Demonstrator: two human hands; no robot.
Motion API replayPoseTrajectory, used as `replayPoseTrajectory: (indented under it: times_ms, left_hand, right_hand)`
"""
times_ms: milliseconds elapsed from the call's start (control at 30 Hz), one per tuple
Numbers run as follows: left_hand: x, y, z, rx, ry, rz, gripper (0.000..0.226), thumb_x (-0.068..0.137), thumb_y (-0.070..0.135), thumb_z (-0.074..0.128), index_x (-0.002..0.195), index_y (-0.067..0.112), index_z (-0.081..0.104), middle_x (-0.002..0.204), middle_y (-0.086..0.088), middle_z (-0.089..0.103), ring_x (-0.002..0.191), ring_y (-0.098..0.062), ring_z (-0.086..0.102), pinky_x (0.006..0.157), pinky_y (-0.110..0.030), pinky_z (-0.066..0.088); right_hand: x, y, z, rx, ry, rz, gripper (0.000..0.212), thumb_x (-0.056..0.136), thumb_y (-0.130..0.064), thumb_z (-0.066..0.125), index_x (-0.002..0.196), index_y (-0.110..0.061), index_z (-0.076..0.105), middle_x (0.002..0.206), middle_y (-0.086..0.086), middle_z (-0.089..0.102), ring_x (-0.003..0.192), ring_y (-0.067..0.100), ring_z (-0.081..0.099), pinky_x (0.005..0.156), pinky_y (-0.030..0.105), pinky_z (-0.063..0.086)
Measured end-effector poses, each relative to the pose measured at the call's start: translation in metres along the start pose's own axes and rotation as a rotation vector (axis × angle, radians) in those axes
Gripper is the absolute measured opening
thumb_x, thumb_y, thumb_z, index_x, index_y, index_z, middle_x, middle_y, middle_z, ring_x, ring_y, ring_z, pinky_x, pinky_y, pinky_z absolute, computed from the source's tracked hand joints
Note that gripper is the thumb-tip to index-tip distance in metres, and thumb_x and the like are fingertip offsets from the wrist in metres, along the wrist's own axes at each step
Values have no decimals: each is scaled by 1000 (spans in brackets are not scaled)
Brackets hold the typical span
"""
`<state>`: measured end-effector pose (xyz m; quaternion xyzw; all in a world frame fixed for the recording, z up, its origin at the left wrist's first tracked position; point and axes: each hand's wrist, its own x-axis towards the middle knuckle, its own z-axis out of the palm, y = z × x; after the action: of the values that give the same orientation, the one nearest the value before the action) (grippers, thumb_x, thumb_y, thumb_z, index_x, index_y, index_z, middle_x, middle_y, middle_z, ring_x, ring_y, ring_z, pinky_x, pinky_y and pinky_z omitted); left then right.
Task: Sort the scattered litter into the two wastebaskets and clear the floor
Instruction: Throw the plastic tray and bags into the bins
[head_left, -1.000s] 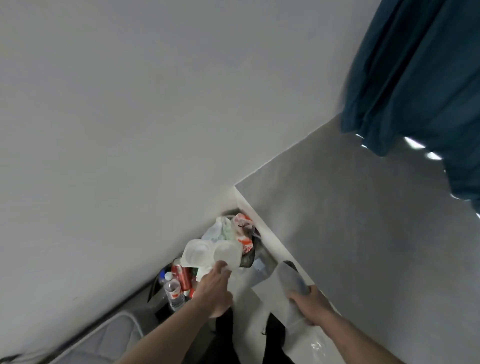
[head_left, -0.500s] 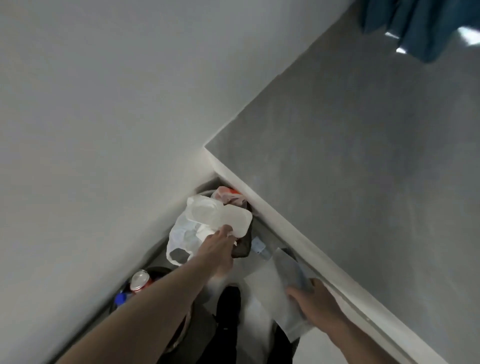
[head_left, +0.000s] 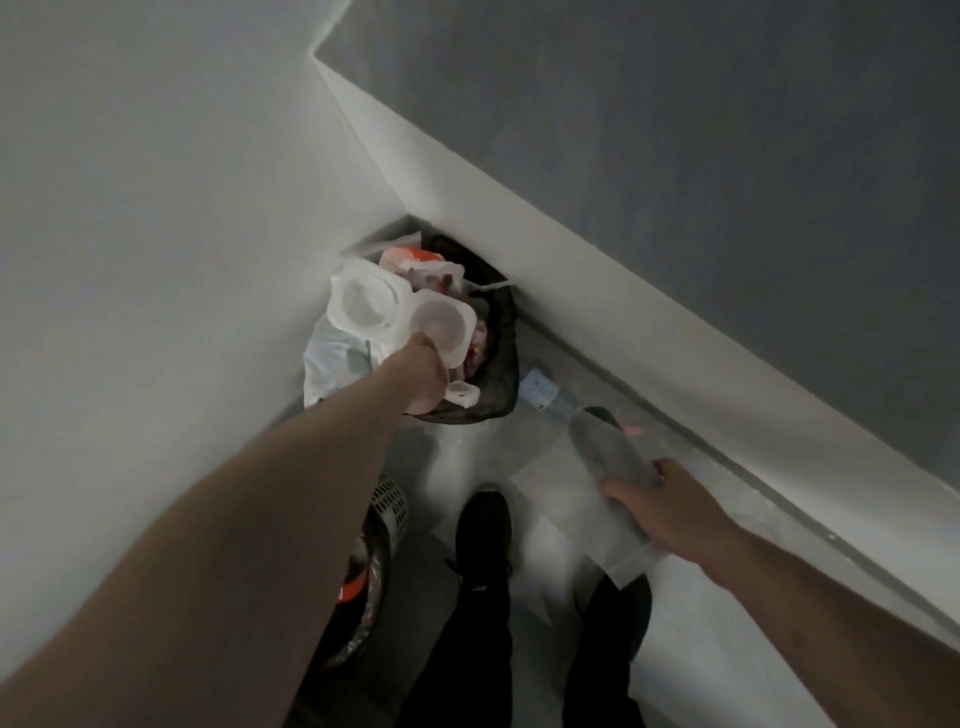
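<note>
My left hand (head_left: 423, 376) grips a white plastic clamshell container (head_left: 395, 312) and holds it over the far wastebasket (head_left: 498, 332), a black-lined bin in the room's corner heaped with white and red litter. My right hand (head_left: 660, 501) holds a grey flat object together with a clear plastic bag (head_left: 597, 499) above the floor to the right. A second wastebasket (head_left: 387, 512), perforated and with a red can inside, sits under my left forearm and is mostly hidden.
A white plastic bag (head_left: 332, 358) hangs over the far basket's left side. A small blue-printed wrapper (head_left: 540, 389) lies on the floor beside the skirting board (head_left: 597, 322). My black shoes (head_left: 483, 530) stand on the pale floor; walls close in on the left and right.
The view has tilted down and moved closer to the corner. My left hand has carried the clamshell container forward over the far basket. My right hand keeps hold of the bag.
</note>
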<state>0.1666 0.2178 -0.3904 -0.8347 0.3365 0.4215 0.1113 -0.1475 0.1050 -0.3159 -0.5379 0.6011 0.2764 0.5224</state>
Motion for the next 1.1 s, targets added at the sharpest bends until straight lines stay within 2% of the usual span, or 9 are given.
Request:
replayPoseTrajectory:
  times_ms: [67, 133, 200, 400, 600, 833, 967, 1033, 1100]
  left_hand:
    - [-10, -1, -3, -4, 6, 36, 28, 89, 10, 57, 115, 14, 65, 144, 2, 47, 115, -29, 58, 101, -40, 50]
    - [-29, -3, -8, 10, 35, 90, 20, 88, 8, 63, 104, 19, 68, 154, 6, 32, 114, -31, 59, 96, -38, 49]
    - [-49, -8, -15, 34, 64, 135, 16, 88, 12, 67, 94, 25, 62, 160, 9, 21, 109, -30, 61, 89, -38, 50]
    - [-99, -16, -43, 64, 110, 246, 24, 84, 11, 68, 95, 30, 58, 165, 14, 13, 108, -33, 63, 81, -40, 54]
    - [-123, -20, -53, -15, 144, 228, 27, 83, 10, 68, 97, 30, 58, 163, 13, 20, 103, -26, 66, 78, -36, 52]
    - [-169, -6, -43, -188, 173, 242, 35, 84, 10, 63, 112, 31, 63, 161, 14, 24, 114, -20, 62, 75, -33, 52]
    - [-208, 29, -29, -415, 219, 363, 29, 85, 17, 61, 106, 36, 63, 141, 23, 42, 112, -7, 59, 87, -29, 53]
    - [-220, 53, -14, -461, 185, 416, 27, 84, 18, 59, 103, 37, 61, 130, 25, 47, 107, 0, 57, 87, -24, 51]
    - [-212, 73, 9, -516, 86, 380, 26, 83, 18, 56, 100, 37, 61, 118, 22, 54, 103, -1, 59, 89, -27, 52]
  right_hand:
    - [-5, 0, -1, 10, -5, 8, 52, 77, -51, 75, 113, -18, 57, 97, 2, 66, 84, 21, 66, 61, 31, 46]
    - [-17, -2, -3, 23, -3, 10, 49, 80, -47, 75, 113, -17, 56, 95, 1, 65, 82, 18, 65, 59, 30, 44]
    - [-33, -6, -5, 24, 1, 3, 48, 81, -46, 74, 114, -17, 54, 96, -1, 62, 82, 16, 62, 59, 30, 43]
    - [-71, -22, -10, 30, 4, -29, 59, 79, -49, 74, 123, -17, 53, 101, -4, 60, 88, 14, 60, 60, 29, 41]
    - [-83, -30, -1, 43, 4, -74, 59, 80, -50, 74, 125, -18, 53, 103, -4, 60, 89, 15, 61, 63, 30, 43]
    - [-90, -23, 10, 79, -17, -93, 52, 81, -49, 74, 119, -21, 52, 103, -6, 61, 90, 13, 61, 66, 32, 45]
    - [-90, -13, 8, 52, -32, -88, 53, 82, -50, 74, 120, -23, 50, 104, -8, 59, 90, 11, 59, 65, 29, 44]
    - [-85, -2, 3, 9, -24, -45, 52, 80, -49, 74, 119, -24, 50, 102, -7, 59, 89, 13, 61, 65, 30, 46]
    - [-78, 13, -3, -34, 17, 10, 56, 73, -51, 74, 118, -24, 52, 101, -3, 62, 88, 19, 65, 69, 35, 54]
